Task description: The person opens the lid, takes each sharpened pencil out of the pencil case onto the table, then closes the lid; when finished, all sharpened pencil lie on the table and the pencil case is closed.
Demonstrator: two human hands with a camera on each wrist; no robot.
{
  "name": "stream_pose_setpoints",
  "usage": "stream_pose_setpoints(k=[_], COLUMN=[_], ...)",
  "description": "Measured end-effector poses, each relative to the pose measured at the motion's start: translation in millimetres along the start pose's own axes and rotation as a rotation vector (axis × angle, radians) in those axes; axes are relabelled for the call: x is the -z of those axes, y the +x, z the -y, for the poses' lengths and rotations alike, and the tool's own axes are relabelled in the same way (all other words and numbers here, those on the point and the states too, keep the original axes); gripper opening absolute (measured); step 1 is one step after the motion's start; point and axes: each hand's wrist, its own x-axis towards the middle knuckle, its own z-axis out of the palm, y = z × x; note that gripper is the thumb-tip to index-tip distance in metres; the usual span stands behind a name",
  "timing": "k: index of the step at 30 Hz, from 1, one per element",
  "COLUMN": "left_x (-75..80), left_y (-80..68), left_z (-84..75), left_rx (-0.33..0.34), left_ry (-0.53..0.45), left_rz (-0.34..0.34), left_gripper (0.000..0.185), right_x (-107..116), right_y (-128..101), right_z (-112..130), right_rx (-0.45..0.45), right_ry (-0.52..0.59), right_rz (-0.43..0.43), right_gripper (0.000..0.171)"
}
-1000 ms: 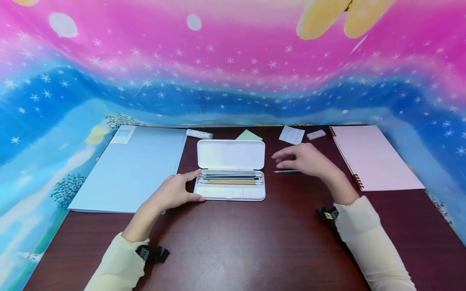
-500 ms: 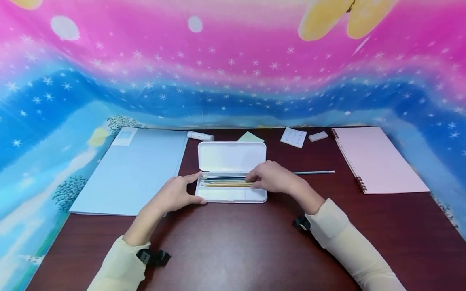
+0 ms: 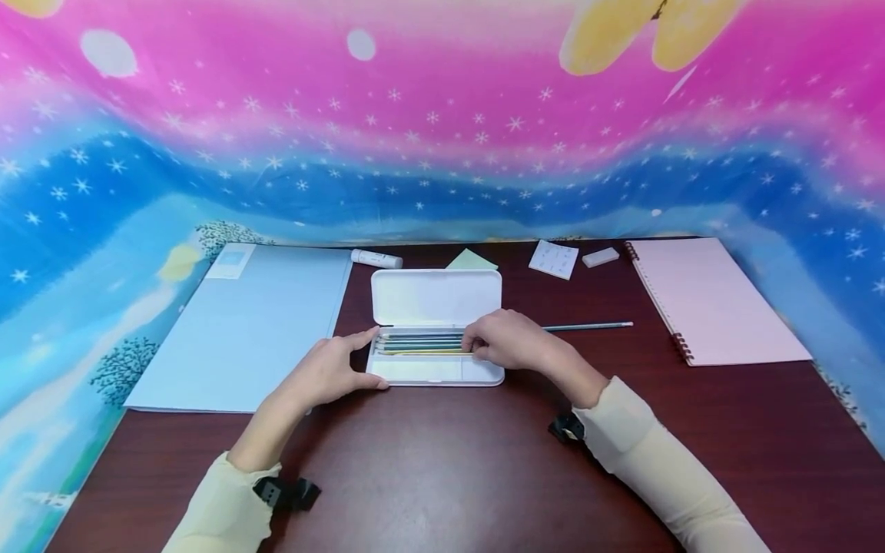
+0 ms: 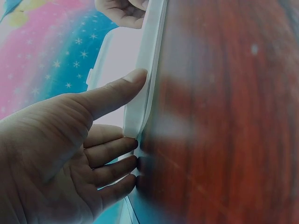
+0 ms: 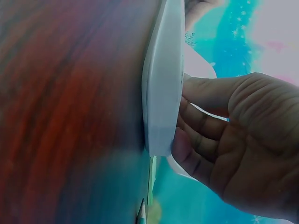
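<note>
An open white pencil case (image 3: 437, 298) lies on the dark wooden table, with several pencils (image 3: 418, 343) in its tray. My left hand (image 3: 330, 369) holds the case's left end, thumb at the front edge and index finger at the back corner. In the left wrist view the thumb (image 4: 122, 88) lies against the white wall. My right hand (image 3: 508, 339) reaches into the right part of the tray, its curled fingers on the pencils; the case wall hides its fingertips in the right wrist view. Right of the case lies a loose green pencil (image 3: 591, 326), partly behind that hand.
A blue folder (image 3: 242, 330) lies at left, a pink spiral notebook (image 3: 719, 303) at right. Along the back are a white glue stick (image 3: 376, 258), a green paper (image 3: 473, 260), a patterned paper square (image 3: 554, 259) and a white eraser (image 3: 600, 257). A printed cloth rises behind.
My right hand has moved left from above the loose pencil into the case. The pencils in the tray have shifted, with more green and less yellow showing. The left hand stays put.
</note>
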Motion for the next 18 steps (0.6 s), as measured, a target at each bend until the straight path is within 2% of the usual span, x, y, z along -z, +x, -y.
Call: stream_pose_setpoints(k=[11, 18], left_x=[1.7, 1.6], left_y=[-1.7, -1.3], left_z=[1.6, 0.8], left_rx=[-0.016, -0.016], left_ry=[-0.003, 0.003], left_rz=[0.014, 0.02], left_gripper=[0.096, 0.096], right_x=[2, 19], right_y=[0, -16], right_z=[-10, -30], right_rx=[0.038, 0.101], right_ry=[0.111, 0.177], right_rz=[0.031, -0.073], right_gripper=[0.012, 0.016])
